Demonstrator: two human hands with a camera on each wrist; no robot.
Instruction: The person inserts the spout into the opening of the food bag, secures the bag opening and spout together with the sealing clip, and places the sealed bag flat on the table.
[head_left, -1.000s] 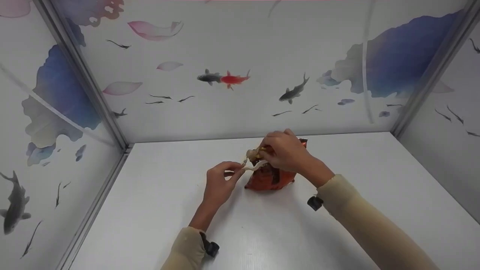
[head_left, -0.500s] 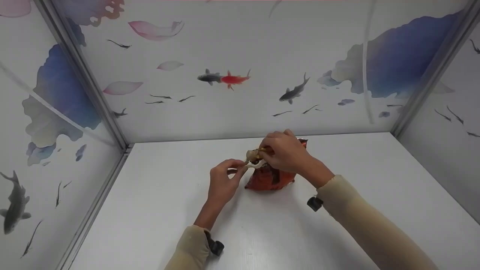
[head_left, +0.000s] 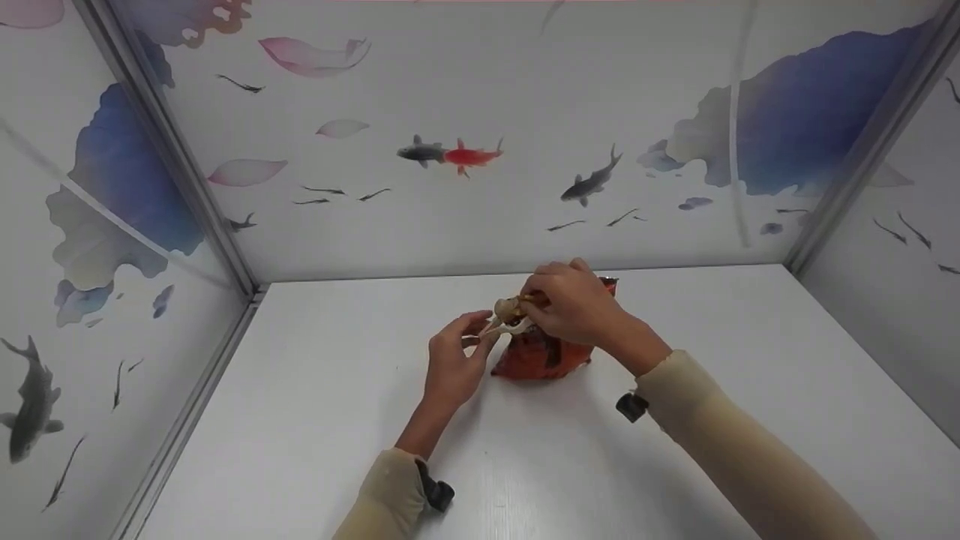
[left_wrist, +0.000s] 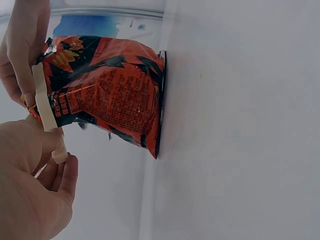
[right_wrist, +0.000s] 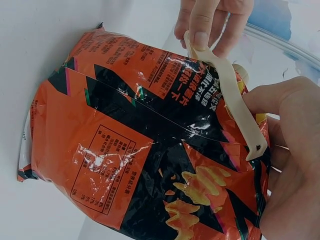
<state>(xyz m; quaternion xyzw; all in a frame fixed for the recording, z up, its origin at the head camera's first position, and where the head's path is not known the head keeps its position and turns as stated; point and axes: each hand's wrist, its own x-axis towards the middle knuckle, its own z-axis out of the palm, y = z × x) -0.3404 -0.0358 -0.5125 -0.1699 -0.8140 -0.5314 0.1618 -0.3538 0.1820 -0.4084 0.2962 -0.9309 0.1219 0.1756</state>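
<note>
An orange-red and black chip bag (head_left: 540, 358) stands on the white table, its printed panel facing the right wrist camera. Across its upper end lies a cream bag clip (right_wrist: 235, 102), with a round tan knob (head_left: 506, 309) beside it in the head view. My left hand (head_left: 456, 364) pinches the clip's near end between thumb and fingers, to the left of the bag. My right hand (head_left: 574, 304) grips the bag's gathered top from the right, fingers behind it and partly hidden. In the left wrist view, a clip strip (left_wrist: 45, 100) runs along the bag's top edge.
The white table (head_left: 337, 420) meets a back wall (head_left: 480, 225) painted with fish and petals, close behind the bag. Side walls with metal corner posts (head_left: 180, 165) stand left and right. Black wrist cameras sit on both sleeves.
My left hand has moved a little right and up, closer to the bag, bringing the pinched clip end nearer. My right hand and the bag have hardly moved.
</note>
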